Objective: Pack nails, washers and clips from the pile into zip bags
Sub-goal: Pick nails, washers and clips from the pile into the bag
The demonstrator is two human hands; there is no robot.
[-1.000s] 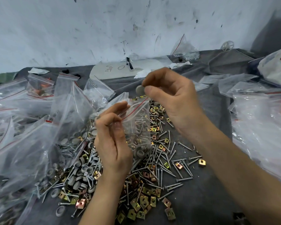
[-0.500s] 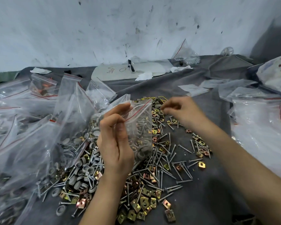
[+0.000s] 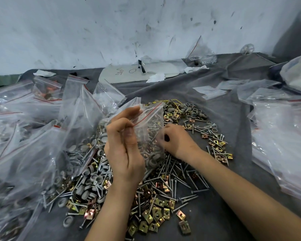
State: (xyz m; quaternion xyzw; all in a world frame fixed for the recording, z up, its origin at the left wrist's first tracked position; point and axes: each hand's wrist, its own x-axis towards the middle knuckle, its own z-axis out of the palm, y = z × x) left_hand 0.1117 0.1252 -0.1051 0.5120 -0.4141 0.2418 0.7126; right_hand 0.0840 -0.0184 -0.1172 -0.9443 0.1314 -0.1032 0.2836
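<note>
While the brass clips lie nearest to us and the nails just behind them, all the parts are within easy reach on the grey cloth. Our left hand pinches the zip bag at its red strip, thumb against fingers, and holds it upright above the pile. Some nails and washers are already at its bottom. Our right hand is down on the pile just behind the bag, fingers curled; if it holds a part, we cannot tell. We think the mouth should be opened wider and brought close to the picking hand, so that nothing falls beside. Farther back lie more grey washers.
</note>
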